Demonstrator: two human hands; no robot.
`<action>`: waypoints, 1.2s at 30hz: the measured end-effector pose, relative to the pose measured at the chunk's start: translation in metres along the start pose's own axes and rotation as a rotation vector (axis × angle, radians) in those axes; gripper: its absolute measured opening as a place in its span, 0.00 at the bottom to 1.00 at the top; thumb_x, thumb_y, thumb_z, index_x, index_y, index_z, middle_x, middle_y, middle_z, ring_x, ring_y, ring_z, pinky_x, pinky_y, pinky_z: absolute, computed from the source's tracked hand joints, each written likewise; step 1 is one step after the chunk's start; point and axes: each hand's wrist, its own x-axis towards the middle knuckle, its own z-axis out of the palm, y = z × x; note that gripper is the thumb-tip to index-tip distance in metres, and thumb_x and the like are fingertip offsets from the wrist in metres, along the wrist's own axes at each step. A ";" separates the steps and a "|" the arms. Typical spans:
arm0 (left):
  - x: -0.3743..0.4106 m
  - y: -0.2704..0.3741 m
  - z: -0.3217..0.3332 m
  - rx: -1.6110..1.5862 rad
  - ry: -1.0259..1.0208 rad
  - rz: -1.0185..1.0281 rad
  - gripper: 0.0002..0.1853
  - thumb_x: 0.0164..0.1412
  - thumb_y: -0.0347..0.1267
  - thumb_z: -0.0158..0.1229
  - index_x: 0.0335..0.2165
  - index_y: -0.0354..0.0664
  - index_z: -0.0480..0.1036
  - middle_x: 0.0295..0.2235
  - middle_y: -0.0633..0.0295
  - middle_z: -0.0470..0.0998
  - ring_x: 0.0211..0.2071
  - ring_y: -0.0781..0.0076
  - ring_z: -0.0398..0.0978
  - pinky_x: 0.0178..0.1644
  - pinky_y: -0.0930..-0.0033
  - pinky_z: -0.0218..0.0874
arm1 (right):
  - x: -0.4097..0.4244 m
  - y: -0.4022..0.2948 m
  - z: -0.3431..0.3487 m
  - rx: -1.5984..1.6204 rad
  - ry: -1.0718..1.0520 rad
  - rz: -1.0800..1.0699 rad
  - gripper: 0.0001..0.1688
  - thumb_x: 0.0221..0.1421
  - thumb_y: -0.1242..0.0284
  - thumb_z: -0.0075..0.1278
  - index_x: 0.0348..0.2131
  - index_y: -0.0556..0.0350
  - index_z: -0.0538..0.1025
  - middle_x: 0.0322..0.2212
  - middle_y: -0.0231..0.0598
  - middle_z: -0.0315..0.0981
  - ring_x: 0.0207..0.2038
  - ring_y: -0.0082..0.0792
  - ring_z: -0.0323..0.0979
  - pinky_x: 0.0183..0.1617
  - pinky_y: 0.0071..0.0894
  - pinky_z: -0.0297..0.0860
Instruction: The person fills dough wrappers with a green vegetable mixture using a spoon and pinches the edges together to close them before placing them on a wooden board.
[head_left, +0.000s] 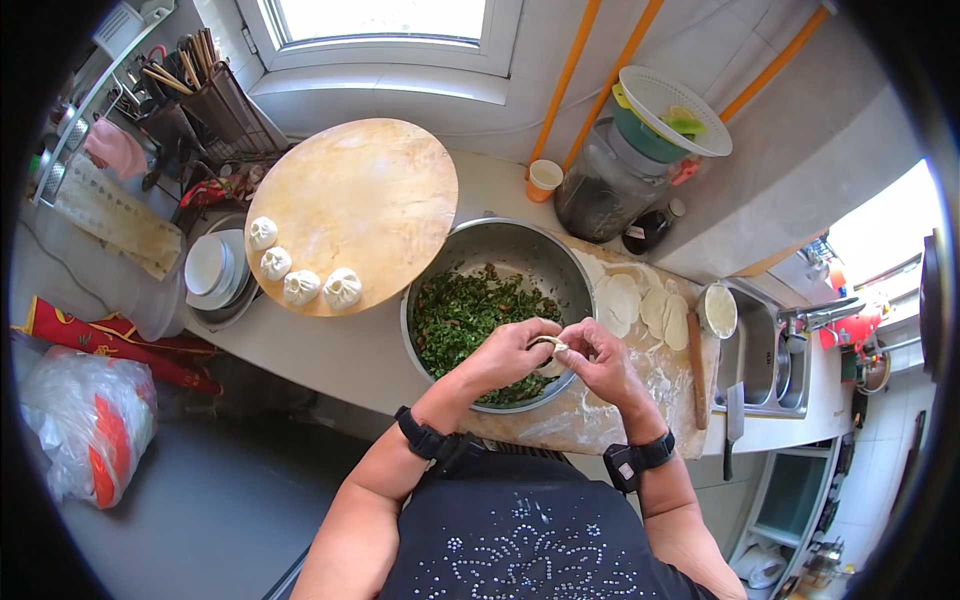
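Between my two hands is a partly gathered bun wrapper (555, 344) of white dough, held above the near right rim of a large metal bowl (517, 232). My left hand (514, 349) cups the dough, and its fingers hide most of it. The thumb and fingers of my right hand (602, 360) pinch the dough's edge. Chopped greens filling (472, 319) lies in the bowl. Several pleated buns (301, 286) sit along the near left edge of a round wooden board (360, 195). Flat dough rounds (619, 304) lie to the right of the bowl.
A rolling pin (697, 371) rests on the floured board (600, 424), near a bowl of flour (718, 311). A cleaver (734, 420) lies before the sink (750, 349). Stacked bowls (210, 266) stand left; a paper cup (544, 181) and a large jar (607, 187) stand behind.
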 end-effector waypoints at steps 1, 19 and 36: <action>0.000 -0.004 0.002 -0.067 0.027 0.050 0.21 0.64 0.34 0.51 0.53 0.38 0.67 0.46 0.61 0.73 0.43 0.76 0.71 0.45 0.73 0.67 | 0.001 0.004 0.001 0.051 0.015 -0.009 0.08 0.56 0.76 0.55 0.37 0.55 0.72 0.27 0.22 0.69 0.27 0.12 0.63 0.31 0.14 0.62; -0.001 -0.018 0.015 -0.387 0.146 0.021 0.15 0.65 0.29 0.47 0.48 0.38 0.71 0.39 0.65 0.75 0.37 0.79 0.74 0.41 0.75 0.71 | -0.002 0.008 0.011 0.021 0.107 -0.094 0.10 0.54 0.79 0.56 0.38 0.57 0.73 0.30 0.28 0.70 0.32 0.17 0.68 0.36 0.19 0.67; -0.002 -0.003 0.008 0.097 0.034 0.013 0.15 0.61 0.28 0.47 0.45 0.37 0.74 0.32 0.65 0.77 0.32 0.81 0.72 0.34 0.76 0.66 | -0.010 -0.023 0.010 -0.358 0.110 -0.285 0.08 0.52 0.81 0.55 0.34 0.56 0.75 0.28 0.39 0.71 0.30 0.36 0.72 0.33 0.31 0.69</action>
